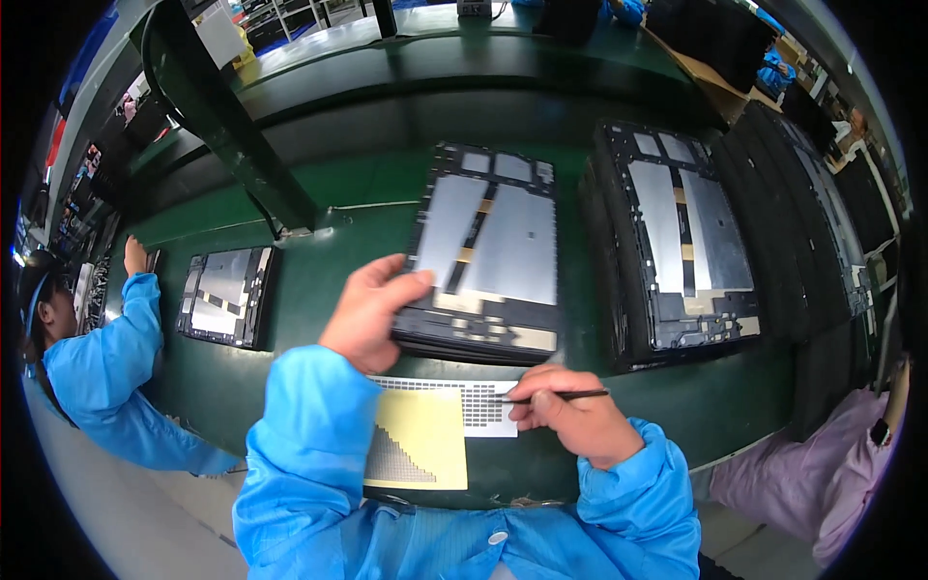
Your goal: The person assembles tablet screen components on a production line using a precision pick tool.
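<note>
A short stack of black tablet housings (493, 232) with silver inner plates lies in front of me. At its lower left edge my left hand (367, 314) grips the top housing, thumb over the rim and the other fingers partly hidden. My right hand (570, 416) pinches slim black tweezers (580, 393), held much like a pen. Their tip is over a white sheet (498, 416) bearing rows of small dark stickers. A yellow sheet (445, 425) overlaps that white one, with a stepped block of small grey pieces (396, 459) on its left part.
A taller stack of housings (677, 242) stands to the right, with more stacks (822, 213) beyond. On the left lies a smaller stack (227, 295), near a co-worker in a blue sleeve (106, 338). A dark green post (232, 126) rises from the green bench (319, 275). Another person's pinkish sleeve (802, 474) is at right.
</note>
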